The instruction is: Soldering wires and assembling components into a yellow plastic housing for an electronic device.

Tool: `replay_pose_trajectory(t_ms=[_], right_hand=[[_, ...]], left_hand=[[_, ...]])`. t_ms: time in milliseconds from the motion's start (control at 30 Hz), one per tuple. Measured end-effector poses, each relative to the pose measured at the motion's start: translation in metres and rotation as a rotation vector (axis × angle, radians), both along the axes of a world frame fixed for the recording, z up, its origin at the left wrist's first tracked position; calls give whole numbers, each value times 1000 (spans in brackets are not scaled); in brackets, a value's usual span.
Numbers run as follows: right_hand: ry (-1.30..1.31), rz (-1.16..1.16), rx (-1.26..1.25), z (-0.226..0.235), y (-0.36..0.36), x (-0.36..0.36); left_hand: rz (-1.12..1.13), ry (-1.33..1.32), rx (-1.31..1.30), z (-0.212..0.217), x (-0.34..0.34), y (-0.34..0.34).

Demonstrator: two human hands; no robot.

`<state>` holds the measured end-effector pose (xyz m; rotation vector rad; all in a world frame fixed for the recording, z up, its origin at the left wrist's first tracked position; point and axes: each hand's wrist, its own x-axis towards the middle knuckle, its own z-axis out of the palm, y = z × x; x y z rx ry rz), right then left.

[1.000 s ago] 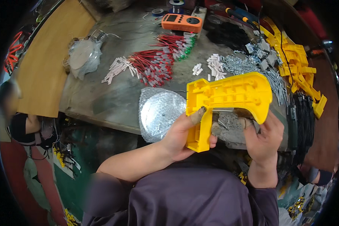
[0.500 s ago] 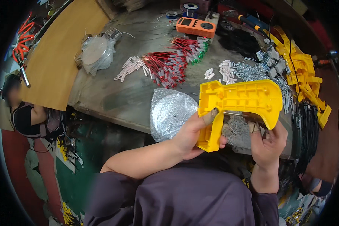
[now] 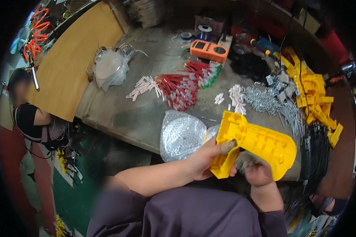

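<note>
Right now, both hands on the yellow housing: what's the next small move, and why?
Probably steady the yellow plastic housing with the left hand and let the right hand work on its underside. The left hand grips the handle end with the thumb on top, the right sits beneath the body, and the piece is held off the workbench, tilted.

A small assembly workshop — the worn grey worktop [image 3: 146,114] is strewn with bundles of red wires [image 3: 178,89], heaps of metal pins [image 3: 265,100] and stacked yellow plastic housings [image 3: 312,94]. An orange multimeter [image 3: 209,50], a solder spool [image 3: 204,29] and a coiled red air hose [image 3: 35,37] point to electrical work.
</note>
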<state>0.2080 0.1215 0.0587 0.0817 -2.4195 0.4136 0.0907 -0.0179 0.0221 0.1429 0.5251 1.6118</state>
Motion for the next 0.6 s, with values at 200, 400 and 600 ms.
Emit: replay_pose_trajectory(t_ms=[200, 400, 600], right_hand=[[-13, 161, -1338, 25, 40, 3], [-792, 152, -1213, 58, 60, 10], [-790, 86, -403, 56, 86, 52]], left_hand=[[43, 331, 61, 10, -17, 15], [355, 1768, 429, 9, -54, 35], [-68, 2088, 159, -4, -45, 31]])
